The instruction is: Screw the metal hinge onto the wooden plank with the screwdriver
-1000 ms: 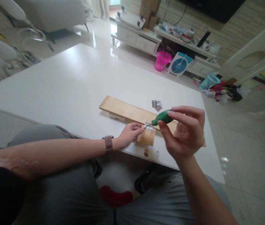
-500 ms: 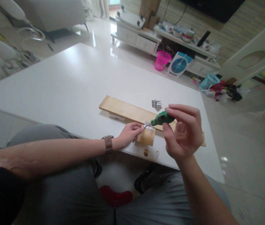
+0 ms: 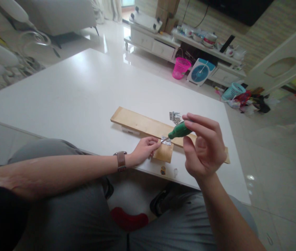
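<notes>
A long wooden board lies on the white table, with a small wooden piece against its near side. A metal hinge sits across the joint between them. My left hand, with a brown watch on the wrist, rests at the table's near edge, its fingers curled and pinching the hinge and small piece. My right hand grips a green-handled screwdriver between thumb and fingers, the tip down on the hinge.
Several loose hinges lie just beyond the board. On the floor past the table stand a pink basket, a blue fan and a teal basket. My knees are under the table's near edge.
My right hand's fingers have shifted round the screwdriver handle, which tilted a little. The left hand, hinge and boards stayed where they were.
</notes>
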{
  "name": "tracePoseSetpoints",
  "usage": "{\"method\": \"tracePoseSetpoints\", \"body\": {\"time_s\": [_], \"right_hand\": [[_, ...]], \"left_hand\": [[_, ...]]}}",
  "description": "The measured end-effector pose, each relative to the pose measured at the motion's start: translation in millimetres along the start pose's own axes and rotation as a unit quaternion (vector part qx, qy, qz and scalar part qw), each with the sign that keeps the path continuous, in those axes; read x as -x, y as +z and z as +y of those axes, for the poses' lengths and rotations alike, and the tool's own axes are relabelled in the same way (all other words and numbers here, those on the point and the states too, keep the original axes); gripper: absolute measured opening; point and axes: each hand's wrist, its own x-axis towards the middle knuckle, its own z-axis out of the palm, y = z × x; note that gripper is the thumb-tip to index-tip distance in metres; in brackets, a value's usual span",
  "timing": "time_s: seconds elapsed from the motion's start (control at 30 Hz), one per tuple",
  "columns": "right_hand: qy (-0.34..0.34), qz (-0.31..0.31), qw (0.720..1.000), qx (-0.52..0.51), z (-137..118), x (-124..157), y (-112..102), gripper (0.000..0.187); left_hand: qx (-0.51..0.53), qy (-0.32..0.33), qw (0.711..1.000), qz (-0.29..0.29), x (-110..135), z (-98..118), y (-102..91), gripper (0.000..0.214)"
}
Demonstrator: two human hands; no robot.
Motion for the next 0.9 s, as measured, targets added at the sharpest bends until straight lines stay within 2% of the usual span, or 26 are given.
{"method": "tracePoseSetpoints", "body": {"time_s": [0.13,0.3,0.57,0.77,0.9], "right_hand": [[0.003,-0.008,1.0,0.0,0.9,1.1,0.1,0.05],[-0.012,0.029,0.999,0.044,-1.6,-2.5,0.4,0.044],[0.004,-0.006,1.0,-0.016,0.3,1.0,0.9,0.05],[-0.018,0.027,0.999,0.037,1.5,-0.8,0.1,0.043],[-0.007,0.012,1.0,0.018,0.1,-0.1,-0.3,0.042]], "left_hand": [[-0.003,0.0,1.0,-0.002,-1.1,-1.5,-0.3,0.046],[-0.004,0.004,1.0,0.004,-2.1,-2.6,0.1,0.044],[0.006,-0.002,1.0,-0.002,-1.3,-1.4,-0.4,0.042],[0.002,-0.003,1.0,0.006,-0.4,0.4,0.7,0.041],[0.001,-0.002,1.0,0.003,-0.8,0.6,0.6,0.041]]}}
